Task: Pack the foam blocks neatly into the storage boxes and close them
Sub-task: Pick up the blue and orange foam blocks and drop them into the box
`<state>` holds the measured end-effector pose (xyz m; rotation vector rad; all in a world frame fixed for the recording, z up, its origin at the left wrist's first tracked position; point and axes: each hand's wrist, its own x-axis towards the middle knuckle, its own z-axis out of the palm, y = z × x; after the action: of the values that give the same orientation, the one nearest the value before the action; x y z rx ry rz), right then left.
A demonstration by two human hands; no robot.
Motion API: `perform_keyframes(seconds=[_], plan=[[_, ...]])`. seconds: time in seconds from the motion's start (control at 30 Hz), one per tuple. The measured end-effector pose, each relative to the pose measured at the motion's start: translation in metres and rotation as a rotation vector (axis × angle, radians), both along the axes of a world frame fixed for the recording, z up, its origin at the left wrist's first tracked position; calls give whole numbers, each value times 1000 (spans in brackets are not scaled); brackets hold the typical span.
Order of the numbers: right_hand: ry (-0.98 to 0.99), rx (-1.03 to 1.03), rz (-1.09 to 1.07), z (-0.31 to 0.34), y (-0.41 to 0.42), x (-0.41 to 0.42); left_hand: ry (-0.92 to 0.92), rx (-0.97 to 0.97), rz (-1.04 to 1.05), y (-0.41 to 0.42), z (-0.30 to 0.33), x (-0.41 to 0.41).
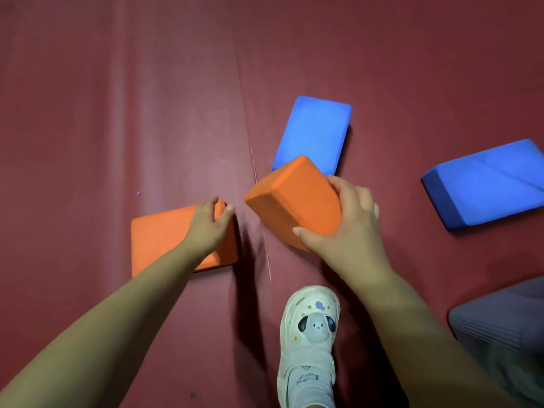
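Two orange foam blocks and two blue ones lie on a dark red floor mat. My right hand point(344, 222) grips one orange block point(291, 198) and holds it tilted above the mat. The other orange block point(164, 237) lies flat at the left, and my left hand point(210, 223) curls over its far right corner, fingers wrapped around the edge. A blue block point(313, 132) lies flat just beyond the lifted orange one. A second blue block point(485, 184) rests at the right edge. No storage box is recognisable.
The red mat point(117, 113) has a seam point(253, 160) running down its middle. My foot in a white clog point(309, 340) stands at the bottom centre. A grey ridged object point(500, 322) sits at the lower right edge.
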<state>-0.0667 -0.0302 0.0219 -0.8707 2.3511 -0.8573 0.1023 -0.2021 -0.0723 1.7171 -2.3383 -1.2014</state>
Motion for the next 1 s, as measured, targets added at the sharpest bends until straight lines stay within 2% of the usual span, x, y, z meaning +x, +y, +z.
perform_keyframes(seconds=[0.17,0.3,0.4,0.57,0.73,0.87,1.0], plan=[[206,30,17,-17,-1,19,-478,-83,-351,-44,-49,18],[256,83,-40,-34,5,22,-636,26,-393,-67,-59,16],[223,117,-34,-35,7,15,-653,39,-398,-71,-60,18],[185,158,5,-30,2,7,-669,-170,-359,-49,-30,16],[226,143,50,-31,-2,18,-689,-314,-491,-23,-1,32],[275,144,101,-29,-2,32,-543,-141,-468,-18,15,54],[420,146,277,-28,5,46,-486,16,-479,-4,31,70]])
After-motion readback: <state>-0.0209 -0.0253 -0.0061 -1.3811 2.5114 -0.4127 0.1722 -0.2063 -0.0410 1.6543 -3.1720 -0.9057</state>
